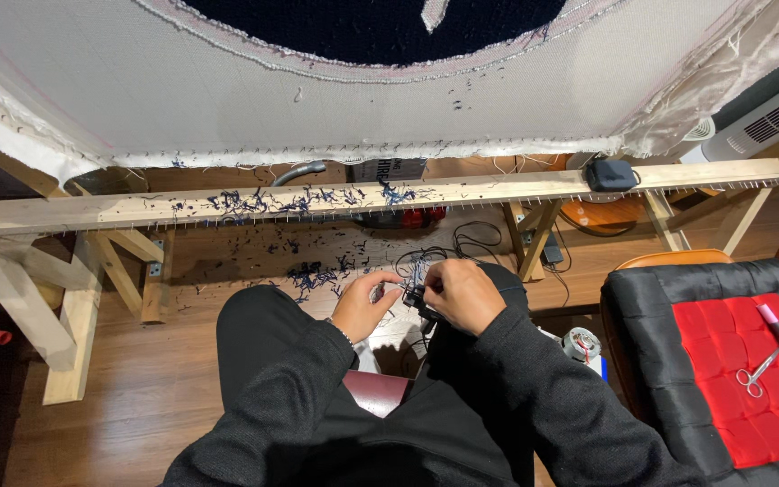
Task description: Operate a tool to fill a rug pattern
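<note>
2 hands meet over the person's lap: the right hand point(463, 293) has its fingers clamped on a small black tool point(415, 298), the left hand point(364, 305) pinches thin yarn point(414, 269) beside it, below the wooden frame's point(227, 209) lower edge.

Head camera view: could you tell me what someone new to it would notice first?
Most striking is the large pale cloth stretched on a wooden frame across the top, with a dark tufted patch at its upper edge. Blue yarn scraps litter the frame's lower beam and the floor below. At centre, the left hand and right hand pinch a small black tool; scissors lie on a red cushion at right.
</note>
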